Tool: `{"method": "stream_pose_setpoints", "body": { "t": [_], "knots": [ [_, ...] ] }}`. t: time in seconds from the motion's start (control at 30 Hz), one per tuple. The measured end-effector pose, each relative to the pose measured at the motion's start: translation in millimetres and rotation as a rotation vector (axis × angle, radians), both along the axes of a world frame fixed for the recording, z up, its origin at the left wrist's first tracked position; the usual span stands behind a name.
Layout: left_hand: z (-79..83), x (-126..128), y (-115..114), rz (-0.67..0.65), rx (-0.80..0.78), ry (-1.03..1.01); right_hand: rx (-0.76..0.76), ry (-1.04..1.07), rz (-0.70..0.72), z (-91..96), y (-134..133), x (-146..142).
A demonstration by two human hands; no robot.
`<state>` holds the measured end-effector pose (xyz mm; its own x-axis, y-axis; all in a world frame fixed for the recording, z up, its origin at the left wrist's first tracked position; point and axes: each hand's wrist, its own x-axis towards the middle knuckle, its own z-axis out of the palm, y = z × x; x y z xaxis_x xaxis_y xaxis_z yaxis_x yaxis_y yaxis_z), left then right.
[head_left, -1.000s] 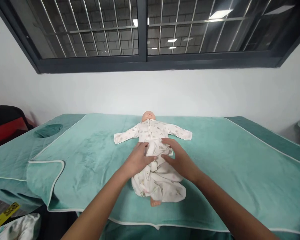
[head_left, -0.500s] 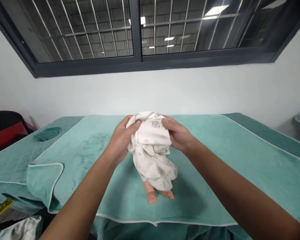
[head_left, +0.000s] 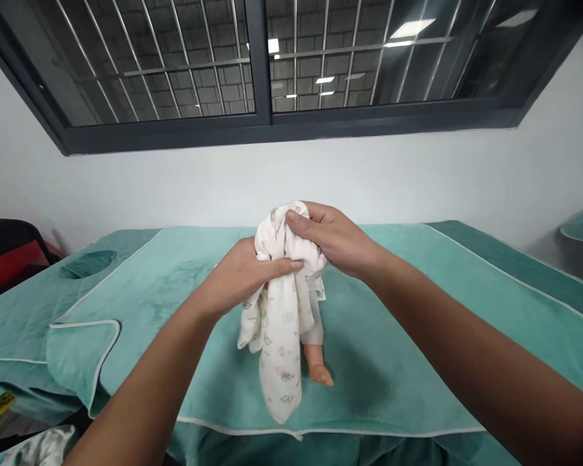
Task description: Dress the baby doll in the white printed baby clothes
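A white printed baby garment hangs bunched between my two hands, above the bed. My left hand grips it from the left, thumb laid across the folds. My right hand pinches the gathered upper edge, thumb in front. One long part of the cloth, perhaps a sleeve, dangles toward the bed's front. Behind the cloth lies a baby doll; one foot and lower leg show, with white fabric above the ankle. The cloth and my hands hide the rest of the doll.
A teal cover with white piping spreads over the bed, which has a face hole at the left. Behind are a white wall and a barred window. A red and black item and patterned cloth sit at the left.
The garment has been gathered up and turned, and one part now hangs long in front. My hands have come closer together, the right one higher. Only one doll foot shows now.
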<state>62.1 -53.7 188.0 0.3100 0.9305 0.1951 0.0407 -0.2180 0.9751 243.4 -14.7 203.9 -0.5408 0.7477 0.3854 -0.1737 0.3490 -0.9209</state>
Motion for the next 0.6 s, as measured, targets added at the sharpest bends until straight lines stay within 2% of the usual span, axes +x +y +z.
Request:
{"method": "stream_pose_setpoints", "body": {
  "t": [0.07,0.2,0.27,0.37,0.5,0.53,0.6],
  "knots": [
    [-1.6,4.7,-0.4,0.08,0.016,-0.091,-0.013,-0.072,0.053,-5.2,-0.9,1.5],
    [-11.1,9.1,1.0,0.192,-0.019,-0.281,0.016,-0.46,0.34,-16.2,-7.0,8.3],
    [-16.9,9.2,1.0,0.179,-0.085,-0.285,0.027,-0.522,0.356,-21.2,-8.8,10.2],
    [-22.3,5.4,-1.7,0.042,-0.155,-0.205,-0.032,-0.3,0.197,-28.3,-5.3,12.5],
    [-25.7,-3.0,-5.4,-0.29,-0.207,0.064,-0.212,0.043,0.085,-40.2,3.0,14.3],
    [-27.3,-3.9,-4.9,-0.32,-0.22,0.069,-0.258,0.097,0.078,-44.1,3.5,14.1],
    [-31.9,-2.9,-1.4,-0.246,-0.217,-0.067,-0.339,0.16,0.058,-52.8,1.4,13.3]
  ]
}}
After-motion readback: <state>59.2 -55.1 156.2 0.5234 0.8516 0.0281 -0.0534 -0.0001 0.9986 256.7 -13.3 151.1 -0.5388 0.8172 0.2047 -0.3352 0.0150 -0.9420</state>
